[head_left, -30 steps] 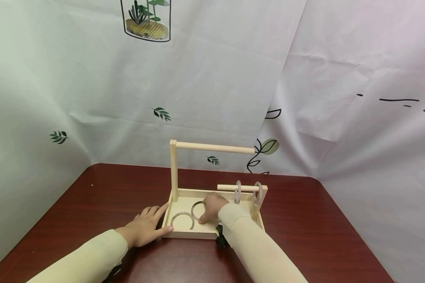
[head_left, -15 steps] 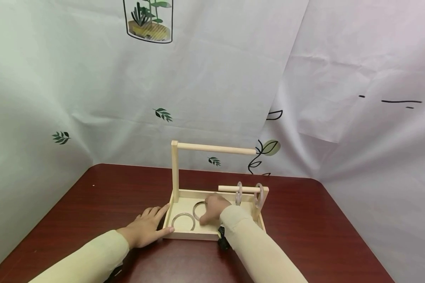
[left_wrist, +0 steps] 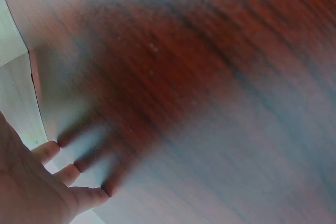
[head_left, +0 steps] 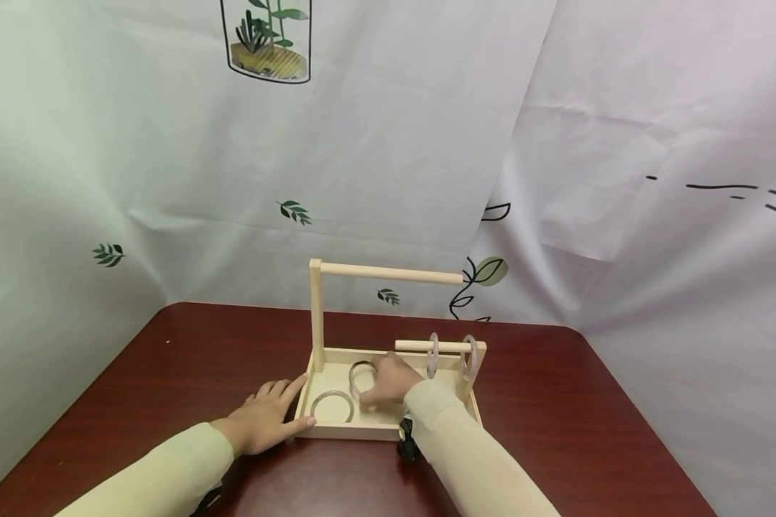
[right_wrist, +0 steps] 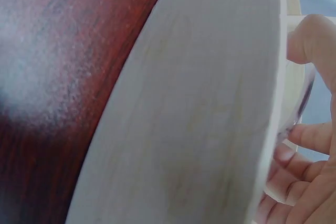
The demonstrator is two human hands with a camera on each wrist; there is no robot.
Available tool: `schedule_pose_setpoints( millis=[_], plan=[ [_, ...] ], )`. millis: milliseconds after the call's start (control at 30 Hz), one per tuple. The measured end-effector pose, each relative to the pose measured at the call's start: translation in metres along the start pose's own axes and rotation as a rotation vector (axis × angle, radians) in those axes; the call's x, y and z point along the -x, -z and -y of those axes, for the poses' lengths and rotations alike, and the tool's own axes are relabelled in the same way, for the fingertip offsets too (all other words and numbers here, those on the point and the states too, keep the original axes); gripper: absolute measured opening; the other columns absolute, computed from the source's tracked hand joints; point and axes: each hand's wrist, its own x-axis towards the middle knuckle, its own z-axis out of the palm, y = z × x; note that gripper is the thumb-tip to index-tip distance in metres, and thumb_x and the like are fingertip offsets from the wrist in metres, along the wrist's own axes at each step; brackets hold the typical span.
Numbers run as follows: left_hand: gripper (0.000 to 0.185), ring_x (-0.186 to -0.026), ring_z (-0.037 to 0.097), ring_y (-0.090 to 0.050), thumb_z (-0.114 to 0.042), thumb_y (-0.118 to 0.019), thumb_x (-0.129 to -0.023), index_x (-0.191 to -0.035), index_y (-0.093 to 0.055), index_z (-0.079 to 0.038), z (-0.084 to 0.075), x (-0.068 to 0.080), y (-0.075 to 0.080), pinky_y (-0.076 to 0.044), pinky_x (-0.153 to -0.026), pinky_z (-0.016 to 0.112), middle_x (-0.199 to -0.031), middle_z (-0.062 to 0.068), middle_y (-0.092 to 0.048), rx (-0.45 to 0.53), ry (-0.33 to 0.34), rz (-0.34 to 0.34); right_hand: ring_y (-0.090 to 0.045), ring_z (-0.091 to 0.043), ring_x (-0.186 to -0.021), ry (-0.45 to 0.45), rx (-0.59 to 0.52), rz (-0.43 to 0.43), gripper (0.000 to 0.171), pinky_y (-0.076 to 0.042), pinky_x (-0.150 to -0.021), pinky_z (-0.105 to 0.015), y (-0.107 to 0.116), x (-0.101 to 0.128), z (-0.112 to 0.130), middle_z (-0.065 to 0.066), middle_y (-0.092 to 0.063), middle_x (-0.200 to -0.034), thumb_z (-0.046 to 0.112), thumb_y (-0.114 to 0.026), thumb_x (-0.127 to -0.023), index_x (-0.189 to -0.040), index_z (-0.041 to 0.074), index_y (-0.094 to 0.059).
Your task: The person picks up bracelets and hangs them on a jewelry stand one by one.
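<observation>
Ring (head_left: 361,376), clear and tipped up off the wooden tray (head_left: 388,429) floor, is pinched by the curled fingers of the right hand (head_left: 391,379). Lifting appears under way; threading onto the low peg (head_left: 420,346) would be needed. Left hand (head_left: 268,418), fingers flat, steadies the tray's edge.

The wooden tray (head_left: 388,429) occupies the centre of the table (head_left: 543,431). Access from above is limited by the tall post and upper dowel (head_left: 391,273) at the tray's back left, and by the lower dowel (head_left: 420,346) at its right, carrying two hanging rings (head_left: 432,355). The left hand (head_left: 268,416) blocks the tray's left wall. Bare tabletop lies left and right of the tray. Curtains (head_left: 653,287) close in the back and sides.
</observation>
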Motion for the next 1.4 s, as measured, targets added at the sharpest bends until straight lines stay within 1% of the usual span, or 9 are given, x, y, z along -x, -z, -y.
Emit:
schedule_pose_setpoints(
  millis=[133, 267, 333, 467, 733, 933, 1033, 1233, 1400],
  plan=[
    [0.085, -0.130, 0.048, -0.036, -0.065, -0.051, -0.089, -0.153, -0.027, -0.014, 0.001, 0.000, -0.001, -0.032, -0.094, 0.068, -0.140, 0.021, -0.042, -0.004, 0.003, -0.008, -0.050, -0.016, -0.074, 0.021, -0.039, -0.021, 0.058, -0.047, -0.068, -0.028, 0.002, 0.004, 0.004, -0.007, -0.050, -0.089, 0.029, -0.076, -0.056, -0.107, 0.005, -0.062],
    [0.085, -0.130, 0.048, -0.036, -0.065, -0.050, -0.090, -0.153, -0.026, -0.013, 0.003, -0.001, -0.003, -0.032, -0.095, 0.068, -0.140, 0.022, -0.042, -0.009, -0.003, -0.017, -0.050, -0.016, -0.078, 0.031, -0.093, -0.041, 0.074, -0.047, -0.073, -0.030, 0.006, 0.009, 0.010, -0.008, -0.049, -0.096, 0.027, -0.075, -0.058, -0.126, 0.002, -0.057],
    [0.085, -0.130, 0.048, -0.035, -0.064, -0.050, -0.090, -0.152, -0.026, -0.012, 0.004, -0.001, -0.004, -0.032, -0.095, 0.068, -0.140, 0.022, -0.042, -0.007, -0.007, -0.020, -0.050, -0.016, -0.079, 0.037, -0.128, -0.054, 0.079, -0.047, -0.073, -0.030, 0.008, 0.012, 0.013, -0.008, -0.049, -0.096, 0.025, -0.075, -0.059, -0.130, -0.001, -0.055],
    [0.085, -0.130, 0.049, -0.035, -0.065, -0.050, -0.090, -0.153, -0.026, -0.012, 0.003, -0.001, -0.002, -0.031, -0.095, 0.069, -0.141, 0.023, -0.041, 0.000, -0.005, -0.013, -0.049, -0.016, -0.080, 0.051, -0.179, -0.068, 0.079, -0.046, -0.072, -0.030, 0.011, 0.017, 0.020, -0.009, -0.049, -0.097, 0.023, -0.075, -0.059, -0.131, -0.003, -0.054],
    [0.085, -0.129, 0.049, -0.036, -0.065, -0.050, -0.090, -0.152, -0.028, -0.011, 0.003, -0.001, -0.003, -0.032, -0.094, 0.069, -0.140, 0.023, -0.042, -0.010, -0.001, -0.012, -0.050, -0.015, -0.083, 0.103, -0.225, -0.098, 0.076, -0.046, -0.074, -0.029, 0.015, 0.023, 0.029, -0.010, -0.051, -0.102, 0.023, -0.076, -0.061, -0.129, 0.000, -0.054],
    [0.085, -0.128, 0.049, -0.037, -0.065, -0.052, -0.089, -0.152, -0.029, -0.012, 0.000, -0.001, -0.001, -0.033, -0.094, 0.068, -0.140, 0.022, -0.043, -0.013, 0.006, -0.011, -0.052, -0.013, -0.083, 0.098, -0.260, -0.098, 0.076, -0.047, -0.073, -0.028, 0.021, 0.027, 0.035, -0.008, -0.049, -0.106, 0.025, -0.076, -0.064, -0.132, 0.004, -0.052],
    [0.084, -0.128, 0.049, -0.037, -0.064, -0.052, -0.089, -0.152, -0.029, -0.012, 0.000, -0.001, 0.000, -0.033, -0.094, 0.068, -0.139, 0.021, -0.043, -0.016, -0.001, -0.015, -0.053, -0.013, -0.085, 0.106, -0.271, -0.104, 0.073, -0.047, -0.074, -0.027, 0.023, 0.029, 0.038, -0.006, -0.049, -0.105, 0.025, -0.077, -0.064, -0.130, 0.007, -0.053],
    [0.084, -0.128, 0.049, -0.037, -0.063, -0.052, -0.089, -0.152, -0.029, -0.012, 0.000, -0.001, 0.000, -0.033, -0.094, 0.068, -0.139, 0.021, -0.043, -0.016, -0.004, -0.011, -0.055, -0.014, -0.094, 0.133, -0.309, -0.124, 0.072, -0.047, -0.077, -0.027, 0.028, 0.035, 0.043, -0.005, -0.051, -0.107, 0.023, -0.076, -0.065, -0.131, 0.008, -0.054],
    [0.084, -0.129, 0.049, -0.036, -0.064, -0.052, -0.089, -0.152, -0.029, -0.012, 0.000, -0.001, 0.000, -0.033, -0.094, 0.069, -0.140, 0.021, -0.043, -0.014, 0.004, -0.005, -0.055, -0.015, -0.095, 0.157, -0.343, -0.135, 0.069, -0.047, -0.078, -0.027, 0.031, 0.042, 0.048, -0.005, -0.051, -0.109, 0.020, -0.076, -0.063, -0.128, 0.010, -0.055]
  ],
)
